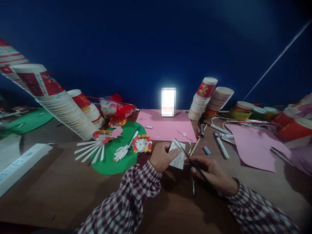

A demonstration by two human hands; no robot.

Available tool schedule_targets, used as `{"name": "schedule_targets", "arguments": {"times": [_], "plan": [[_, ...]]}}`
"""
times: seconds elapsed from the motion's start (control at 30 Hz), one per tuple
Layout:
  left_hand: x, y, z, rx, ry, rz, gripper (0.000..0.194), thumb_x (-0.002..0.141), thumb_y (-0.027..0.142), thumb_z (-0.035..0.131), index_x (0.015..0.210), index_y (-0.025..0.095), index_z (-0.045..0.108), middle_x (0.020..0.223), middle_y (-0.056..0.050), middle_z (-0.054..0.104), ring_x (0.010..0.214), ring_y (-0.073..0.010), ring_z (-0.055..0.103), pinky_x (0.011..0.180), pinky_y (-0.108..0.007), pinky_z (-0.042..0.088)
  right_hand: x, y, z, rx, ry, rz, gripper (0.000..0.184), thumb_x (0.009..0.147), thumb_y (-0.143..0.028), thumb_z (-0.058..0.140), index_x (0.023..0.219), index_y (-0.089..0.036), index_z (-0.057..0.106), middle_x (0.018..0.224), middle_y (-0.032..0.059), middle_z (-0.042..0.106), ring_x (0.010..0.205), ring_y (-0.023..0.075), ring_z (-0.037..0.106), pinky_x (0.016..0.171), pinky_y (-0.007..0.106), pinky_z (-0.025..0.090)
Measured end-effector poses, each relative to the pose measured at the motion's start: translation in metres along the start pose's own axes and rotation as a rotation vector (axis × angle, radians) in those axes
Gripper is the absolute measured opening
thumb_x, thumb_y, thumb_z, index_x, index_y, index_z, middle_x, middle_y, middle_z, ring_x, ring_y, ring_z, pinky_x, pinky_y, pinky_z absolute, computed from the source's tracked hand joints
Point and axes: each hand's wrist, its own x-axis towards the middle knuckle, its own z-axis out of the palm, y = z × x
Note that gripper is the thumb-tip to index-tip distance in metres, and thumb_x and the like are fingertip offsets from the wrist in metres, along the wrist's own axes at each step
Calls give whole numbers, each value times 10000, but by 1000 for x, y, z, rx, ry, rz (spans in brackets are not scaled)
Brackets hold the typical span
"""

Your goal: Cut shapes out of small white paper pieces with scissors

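Thumb on top, my left hand point(162, 157) pinches a small piece of white paper point(177, 156) with dark drawn lines. My right hand point(214, 172) is closed around a long, slim dark tool point(195, 163). The tool slants across the paper's right side, its far end near the upper edge; whether it is a blade, scissors or a brush I cannot tell. Below the hands, a slim dark pen-like thing point(193, 187) shows. To the left, a green paper sheet point(109, 167) bears a white paper hand cutout point(120, 153), a blue-capped marker point(134, 138) and a round red-and-yellow decorated cutout point(142, 144).
A bright phone screen point(168, 101) stands behind pink paper point(165, 125). Tall stacks of paper cups point(65, 107) lean at left; more cup stacks point(201, 99) stand at back right. Right lie a marker point(221, 145) and curved pink paper point(255, 151). A power strip point(24, 165) is far left.
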Motion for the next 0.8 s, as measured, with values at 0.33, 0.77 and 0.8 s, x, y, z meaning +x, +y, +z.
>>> {"name": "schedule_targets", "arguments": {"times": [0.33,0.77,0.8], "plan": [[-1,0,2,75,6,20,300,711,354,607,802,83,697,699,-65,668,594,-145,571,529,-225,439,-1,3,1,14,5,9,350,818,-356,579,1111,-168,610,893,71,696,850,230,638,731,309,521],[-2,1,2,100,-5,-1,317,694,388,609,758,91,700,635,-53,653,559,-146,562,497,-222,416,1,-3,-1,50,-34,-14,343,827,-365,559,1088,-149,615,897,81,676,816,224,618,730,320,510],[-2,1,2,101,-5,-5,318,692,389,610,759,91,700,634,-53,653,560,-147,562,496,-222,417,1,-3,-1,46,-29,-11,342,828,-364,558,1088,-149,615,892,79,675,820,224,617,727,316,510]]}}
